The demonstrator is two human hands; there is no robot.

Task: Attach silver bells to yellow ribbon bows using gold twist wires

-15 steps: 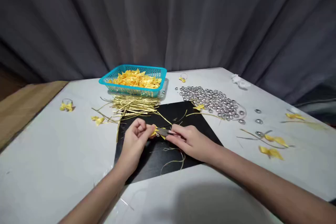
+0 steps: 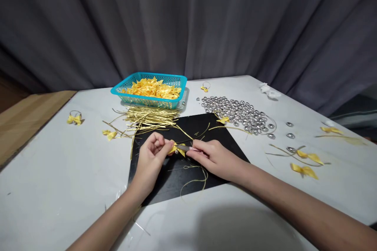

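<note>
My left hand [image 2: 150, 155] pinches a small yellow ribbon bow [image 2: 176, 148] over a black mat [image 2: 188, 164]. My right hand [image 2: 210, 156] is closed on a thin grey tool [image 2: 186, 148] whose tip touches the bow. A loose gold wire [image 2: 196, 176] curls on the mat just below both hands. Behind them lies a pile of gold wire ties [image 2: 147, 119], and beyond it a teal basket [image 2: 150, 100] full of yellow bows.
A heap of silver beads [image 2: 238, 112] lies at the back right of the white table [image 2: 59, 188]. Loose yellow bows [image 2: 306, 164] sit at right, others [image 2: 74, 119] at left. A wooden surface [image 2: 20, 121] borders the left; grey curtains hang behind.
Both hands have shifted slightly upward and away from me with the bow and tool; otherwise nothing has moved.
</note>
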